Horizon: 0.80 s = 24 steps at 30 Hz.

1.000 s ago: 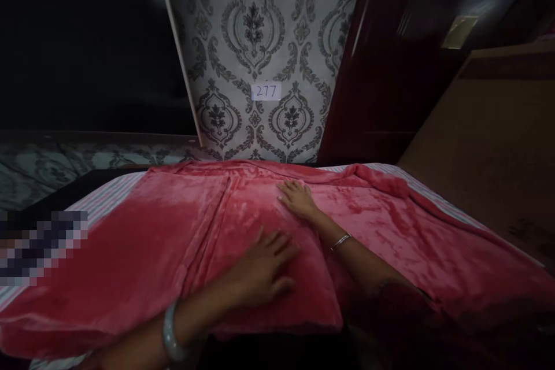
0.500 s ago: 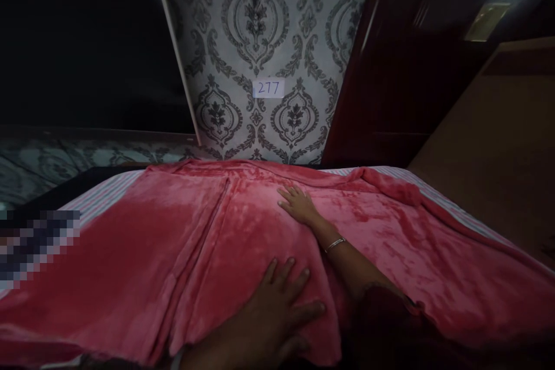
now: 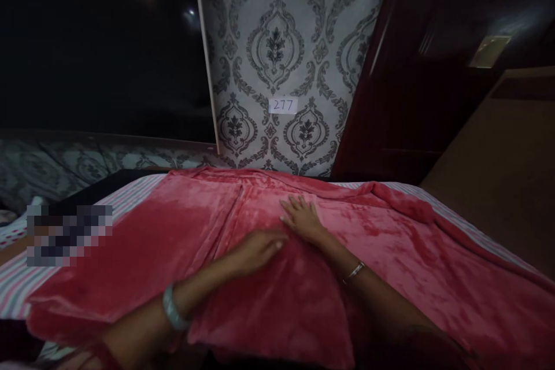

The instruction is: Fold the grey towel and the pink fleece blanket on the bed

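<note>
Plush red fleece is lying under both hands. Left hand is resting palm-down w/ fingers loosely curled, holding nothing, on the folded panel of the blanket. Right hand is lying flat w/ fingers spread wide, also gripping nothing, just beside the left one and a bit further toward the wall. Both are pressing on the raised middle fold.

Blanket is covering most of the bed, whose striped sheet is showing at the left and right edges.

To do this well, I think: keep palms flat, push from the centre out to the edges, so wrinkles are going away and not bunching. One hand should be pinning the fold while the other is sliding. The light is dim, so feel for lumps.

Behind, patterned wallpaper w/ a small label "277".
</note>
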Tool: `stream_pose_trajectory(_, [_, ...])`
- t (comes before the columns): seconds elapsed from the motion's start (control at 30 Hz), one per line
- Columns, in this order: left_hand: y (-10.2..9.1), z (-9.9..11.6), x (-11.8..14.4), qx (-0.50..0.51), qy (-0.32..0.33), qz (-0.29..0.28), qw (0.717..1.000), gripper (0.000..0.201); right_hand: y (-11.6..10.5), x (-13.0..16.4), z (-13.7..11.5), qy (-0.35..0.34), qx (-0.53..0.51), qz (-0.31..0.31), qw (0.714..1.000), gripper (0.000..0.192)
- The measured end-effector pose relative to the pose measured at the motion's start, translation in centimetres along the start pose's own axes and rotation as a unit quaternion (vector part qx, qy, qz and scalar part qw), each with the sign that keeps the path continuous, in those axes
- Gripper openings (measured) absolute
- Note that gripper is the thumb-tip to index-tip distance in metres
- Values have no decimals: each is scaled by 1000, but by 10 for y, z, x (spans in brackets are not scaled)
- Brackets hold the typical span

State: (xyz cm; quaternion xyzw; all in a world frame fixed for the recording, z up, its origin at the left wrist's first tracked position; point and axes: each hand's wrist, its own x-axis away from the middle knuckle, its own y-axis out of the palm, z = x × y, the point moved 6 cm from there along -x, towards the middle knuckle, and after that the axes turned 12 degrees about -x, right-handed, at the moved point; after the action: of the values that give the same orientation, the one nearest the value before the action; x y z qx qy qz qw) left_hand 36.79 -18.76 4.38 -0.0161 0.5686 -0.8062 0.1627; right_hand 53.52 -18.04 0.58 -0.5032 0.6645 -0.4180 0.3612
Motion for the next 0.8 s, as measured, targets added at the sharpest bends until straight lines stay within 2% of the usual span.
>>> stream_pose_trajectory(0.07, [-9, -46, -29, -90, -96, -4, 991, 48, 7, 4, -5, 4, -4, 15, 1000, 63])
stream_pose_trajectory(0.13, [-11, -83, -52, -127, -149, -6, 981, 59, 15, 6, -4, 19, -7, 35, 999, 65])
stream_pose_trajectory(0.2, [-5, -110, -65, -147, -177, 0, 973, 68, 22, 6, 1, 29, -4, 56, 998, 65])
stream_pose_trajectory(0.27, [5, -126, -69, -184, -186, 17, 965, 70, 28, 6, 5, 27, -2, 72, 997, 65])
stream_pose_trajectory(0.37, [18, -136, -66, -256, -167, 44, 951, 68, 32, 6, 8, 17, -6, 83, 996, 63])
stream_pose_trajectory(0.47, [23, -139, -65, -296, -161, 44, 940, 69, 30, 7, 8, 16, -9, 83, 996, 63])
stream_pose_trajectory(0.63, [19, -139, -69, -310, -171, 28, 935, 69, 21, 5, 9, 24, -16, 64, 998, 62])
stream_pose_trajectory(0.8, [18, -136, -72, -291, -175, 23, 940, 71, 13, 1, 32, 79, -5, 58, 995, 63])
